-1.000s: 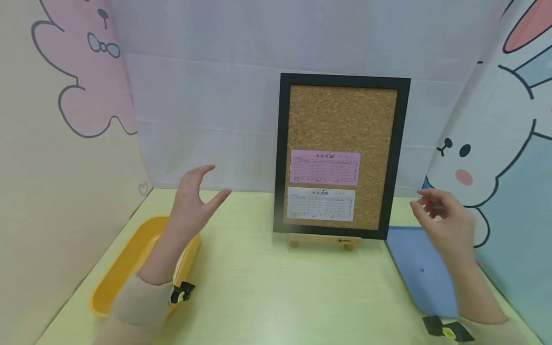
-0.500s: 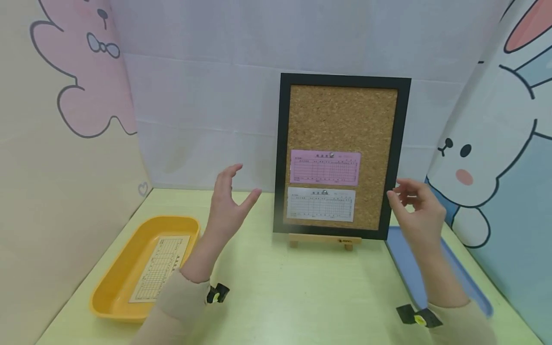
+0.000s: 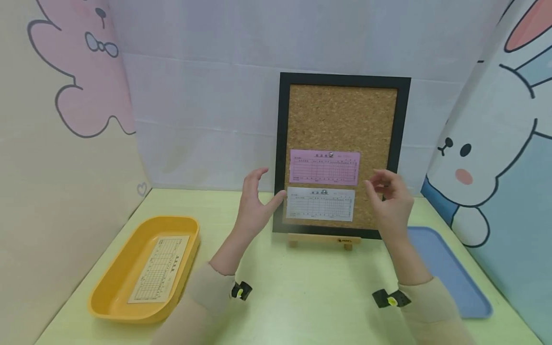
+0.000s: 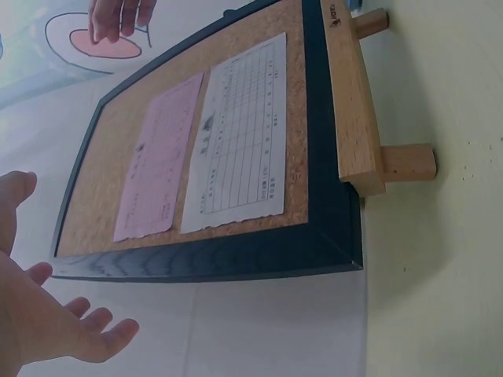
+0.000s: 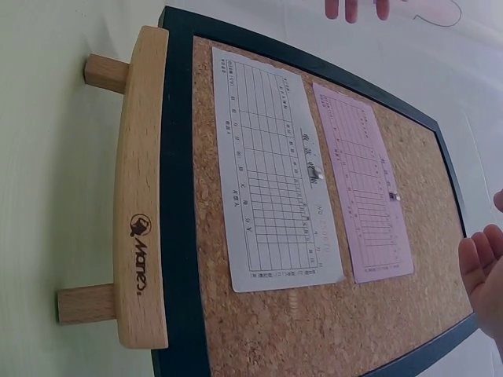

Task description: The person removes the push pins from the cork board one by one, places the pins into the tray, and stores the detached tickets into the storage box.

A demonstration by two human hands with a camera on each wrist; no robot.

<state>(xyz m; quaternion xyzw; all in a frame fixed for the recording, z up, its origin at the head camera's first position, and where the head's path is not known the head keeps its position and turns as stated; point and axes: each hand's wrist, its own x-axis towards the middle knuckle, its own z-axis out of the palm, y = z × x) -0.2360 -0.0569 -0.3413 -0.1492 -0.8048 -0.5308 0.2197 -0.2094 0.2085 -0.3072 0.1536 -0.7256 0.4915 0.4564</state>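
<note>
A cork board (image 3: 340, 117) with a black frame leans on a small wooden easel (image 3: 323, 238). Two printed form slips are pinned to its lower half, a pink slip (image 3: 324, 167) above a white slip (image 3: 320, 204). Each has a clear pushpin near its top edge; the white slip's pushpin (image 5: 315, 173) shows well in the right wrist view. My left hand (image 3: 254, 211) is held with thumb and fingers spread by the board's left edge, holding nothing. Before the board's right side is my right hand (image 3: 392, 206), empty, its fingers loosely bent toward the thumb.
On the table's left stands a yellow tray (image 3: 97, 292) with a cream form slip (image 3: 159, 268) lying in it. A flat blue tray (image 3: 440, 268) lies at the right, partly behind my right arm. White and cartoon-printed walls close in the table.
Both hands have moved inward toward the board, the left one rightward from over the yellow tray, the right one leftward from over the blue tray. The board and its slips stay put.
</note>
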